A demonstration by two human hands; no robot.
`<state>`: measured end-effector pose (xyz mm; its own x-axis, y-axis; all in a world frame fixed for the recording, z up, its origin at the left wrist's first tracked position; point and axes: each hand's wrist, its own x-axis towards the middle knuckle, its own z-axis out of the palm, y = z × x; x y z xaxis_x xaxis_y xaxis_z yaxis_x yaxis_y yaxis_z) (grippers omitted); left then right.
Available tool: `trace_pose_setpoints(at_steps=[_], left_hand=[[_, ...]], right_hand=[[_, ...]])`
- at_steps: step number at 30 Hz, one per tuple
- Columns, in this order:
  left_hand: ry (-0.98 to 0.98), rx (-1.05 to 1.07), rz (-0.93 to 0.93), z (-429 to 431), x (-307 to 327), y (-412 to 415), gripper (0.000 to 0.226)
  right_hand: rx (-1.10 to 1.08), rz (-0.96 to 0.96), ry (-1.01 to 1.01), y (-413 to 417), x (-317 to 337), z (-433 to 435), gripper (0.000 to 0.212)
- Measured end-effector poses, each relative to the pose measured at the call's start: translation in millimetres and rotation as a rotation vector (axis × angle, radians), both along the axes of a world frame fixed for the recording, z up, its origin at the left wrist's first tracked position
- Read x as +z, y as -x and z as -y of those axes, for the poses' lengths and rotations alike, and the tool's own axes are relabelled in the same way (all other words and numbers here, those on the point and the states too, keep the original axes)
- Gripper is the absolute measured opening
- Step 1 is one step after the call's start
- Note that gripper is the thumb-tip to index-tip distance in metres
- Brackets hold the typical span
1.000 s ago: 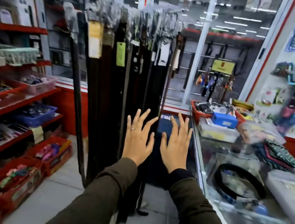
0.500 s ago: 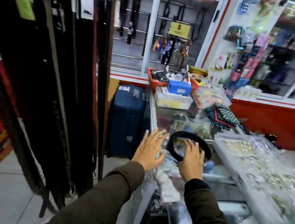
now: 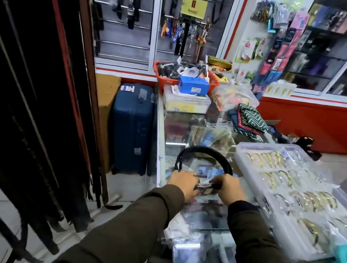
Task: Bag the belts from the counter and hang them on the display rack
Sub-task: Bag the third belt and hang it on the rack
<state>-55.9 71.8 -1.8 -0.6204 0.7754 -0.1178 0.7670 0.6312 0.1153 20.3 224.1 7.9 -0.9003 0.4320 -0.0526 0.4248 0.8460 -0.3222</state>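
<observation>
A black belt (image 3: 205,151) lies curled in a loop on the glass counter (image 3: 174,131). My right hand (image 3: 228,188) is closed on its near end, by the buckle. Just left of that, my left hand (image 3: 183,183) is closed on the same belt's other end and touches clear plastic bags (image 3: 183,230) that lie at the counter's near edge. Bagged dark belts hang in a dense row on the display rack (image 3: 37,84) to my left, reaching down to the floor.
A clear tray of gold bangles (image 3: 291,194) sits right of the belt. At the counter's far end are a red basket (image 3: 165,79), a blue box (image 3: 193,85) and folded cloth (image 3: 251,119). A blue suitcase (image 3: 131,126) stands on the floor beside the counter.
I turned from the rack toward the counter. Both hands, open and spread before, have come down and closed on the ends of the black belt.
</observation>
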Motion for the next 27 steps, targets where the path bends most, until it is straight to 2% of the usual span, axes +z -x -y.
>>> trace_pose_setpoints(at_steps=[2,6,9,11,13,15,17,19,21,23,24,27], left_hand=[[-0.041,0.021,0.001,8,0,5,0.04],[-0.103,0.073,-0.037,37,1,15,0.038],[-0.183,0.116,-0.064,66,2,20,0.036],[-0.35,0.159,0.009,88,6,21,0.034],[-0.603,0.191,0.11,110,12,21,0.034],[-0.872,0.246,0.169,128,21,21,0.045],[-1.135,0.383,0.249,139,34,20,0.062],[-1.349,0.563,0.35,150,49,19,0.069],[-1.468,0.689,0.464,161,60,21,0.056],[-1.592,0.73,0.634,173,70,21,0.036],[-1.653,0.728,0.708,180,74,19,0.033],[-1.712,0.698,0.802,195,84,13,0.043]], right_hand=[[0.035,-0.015,0.014,1,2,2,0.042],[0.144,0.044,0.036,3,9,16,0.028],[0.206,0.07,0.126,6,18,37,0.026],[0.217,0.033,0.188,10,25,55,0.027],[0.233,-0.032,0.26,14,34,74,0.025],[0.262,-0.117,0.373,18,45,94,0.021],[0.284,-0.204,0.489,24,58,112,0.022],[0.28,-0.262,0.606,28,70,130,0.028],[0.278,-0.308,0.696,33,81,145,0.031],[0.271,-0.328,0.777,35,90,162,0.032],[0.269,-0.328,0.815,36,94,170,0.033],[0.269,-0.349,0.942,37,104,193,0.037]])
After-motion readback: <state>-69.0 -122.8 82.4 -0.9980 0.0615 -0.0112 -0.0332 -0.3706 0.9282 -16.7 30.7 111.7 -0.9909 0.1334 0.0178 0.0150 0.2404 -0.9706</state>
